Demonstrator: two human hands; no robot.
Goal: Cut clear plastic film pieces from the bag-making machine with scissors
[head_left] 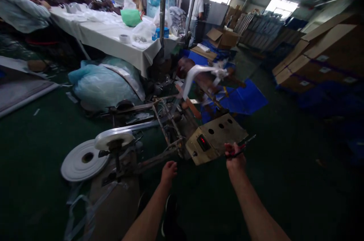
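My right hand [235, 158] grips a pair of scissors [243, 146] with red and dark handles, the blades pointing up and to the right. Just behind it stands a tan metal control box [224, 135] with a red lit display and several dark round holes. My left hand [169, 170], loosely curled and with nothing visible in it, hovers beside the machine frame [153, 157]. White strip runs from a reel [113, 140] on the left towards the machine's far end. A blurred white strip [193, 76] bends over the rollers there.
A large roll of white strip [83, 160] lies at the left. Blue-tinted plastic bags [105, 82] sit below a white-covered table [113, 36], where other people work. A blue sheet [244, 99] lies behind the control box. Cardboard cartons [321, 51] are stacked at the right.
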